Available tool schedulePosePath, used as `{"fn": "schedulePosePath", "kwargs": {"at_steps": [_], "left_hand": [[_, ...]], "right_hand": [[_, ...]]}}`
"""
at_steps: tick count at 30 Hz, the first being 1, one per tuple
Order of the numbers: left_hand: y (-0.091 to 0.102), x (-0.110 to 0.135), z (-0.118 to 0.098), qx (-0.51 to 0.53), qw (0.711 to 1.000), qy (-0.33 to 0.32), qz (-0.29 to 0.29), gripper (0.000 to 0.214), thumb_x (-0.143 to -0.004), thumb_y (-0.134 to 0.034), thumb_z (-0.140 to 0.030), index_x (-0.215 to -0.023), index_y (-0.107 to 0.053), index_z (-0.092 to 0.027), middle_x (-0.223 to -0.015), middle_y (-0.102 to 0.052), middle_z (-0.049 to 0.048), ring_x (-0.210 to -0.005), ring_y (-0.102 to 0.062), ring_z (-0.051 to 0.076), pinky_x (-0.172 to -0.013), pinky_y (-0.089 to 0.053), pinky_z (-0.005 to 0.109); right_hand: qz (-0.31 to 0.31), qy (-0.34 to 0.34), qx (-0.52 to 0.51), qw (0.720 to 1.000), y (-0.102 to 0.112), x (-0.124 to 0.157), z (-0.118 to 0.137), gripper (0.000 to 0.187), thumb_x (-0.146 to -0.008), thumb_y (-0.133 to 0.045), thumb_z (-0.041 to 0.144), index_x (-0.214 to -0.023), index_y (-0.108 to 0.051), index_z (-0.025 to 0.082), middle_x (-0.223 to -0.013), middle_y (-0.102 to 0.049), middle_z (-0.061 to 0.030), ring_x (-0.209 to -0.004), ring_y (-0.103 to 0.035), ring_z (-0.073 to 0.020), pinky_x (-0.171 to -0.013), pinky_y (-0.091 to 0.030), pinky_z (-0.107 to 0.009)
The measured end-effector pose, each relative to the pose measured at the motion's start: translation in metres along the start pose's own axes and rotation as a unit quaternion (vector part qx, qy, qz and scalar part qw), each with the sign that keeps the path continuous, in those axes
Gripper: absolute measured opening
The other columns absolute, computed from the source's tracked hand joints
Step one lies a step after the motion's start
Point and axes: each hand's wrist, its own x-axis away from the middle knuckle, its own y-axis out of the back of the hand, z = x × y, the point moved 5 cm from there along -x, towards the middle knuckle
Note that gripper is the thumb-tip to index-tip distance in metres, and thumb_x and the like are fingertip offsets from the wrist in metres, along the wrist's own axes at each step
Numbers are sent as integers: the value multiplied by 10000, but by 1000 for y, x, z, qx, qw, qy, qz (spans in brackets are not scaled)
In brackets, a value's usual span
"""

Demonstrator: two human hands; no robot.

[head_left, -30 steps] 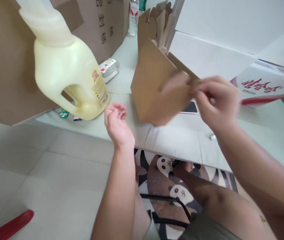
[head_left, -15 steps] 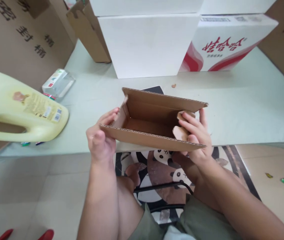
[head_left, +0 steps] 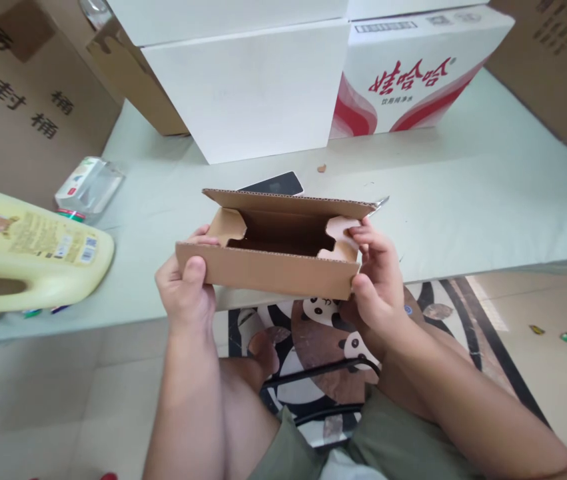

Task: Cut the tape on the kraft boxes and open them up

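A small brown cardboard box [head_left: 268, 270] is held up over the table's front edge, its opening facing me. Both long flaps stand apart, and the two notched end flaps are folded partly inward over a dark interior. My left hand [head_left: 186, 287] grips the left end, thumb on the near flap and fingers behind it. At the other end my right hand [head_left: 378, 277] closes on the box, with its fingers on the right end flap and the thumb at the near corner. A dark flat device with a pale edge [head_left: 276, 184] lies partly hidden behind the box.
A yellow jug [head_left: 38, 247] lies on the left, near a clear plastic container [head_left: 90, 187]. White cartons [head_left: 248, 87] and a red-printed carton [head_left: 413, 80] stand at the back of the pale green table [head_left: 468, 200]. Large brown cartons [head_left: 28, 87] flank it.
Both end flaps now fold in over the opening; before, the left one was hardly visible. The box has tilted, and my right fingers have shifted outward. The view has moved slightly.
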Motion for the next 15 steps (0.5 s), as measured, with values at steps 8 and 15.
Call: {"fn": "schedulePosePath", "kwargs": {"at_steps": [8, 15], "left_hand": [[1, 5, -2, 22, 998, 42, 48, 473, -728, -895, -397, -1182, -766, -367, -1298, -733, 9, -1218, -685, 267, -1123, -532, 429], [8, 4, -1, -4, 995, -2, 95, 438, -802, -838, -395, -1236, -778, -404, -1458, -679, -19, -1420, -581, 289, -1239, -434, 458]], "right_hand": [[-2, -59, 40, 997, -7, -1, -1, 708, -994, -471, 509, -1626, -170, 405, -1731, -258, -93, -1605, -331, -330, -1207, -460, -588], [-6, 12, 58, 998, -2, 0, -2, 425, -1005, -420, 490, -1408, -537, 421, -1467, -510, -71, -1514, -455, -348, -1237, -419, -641]]}}
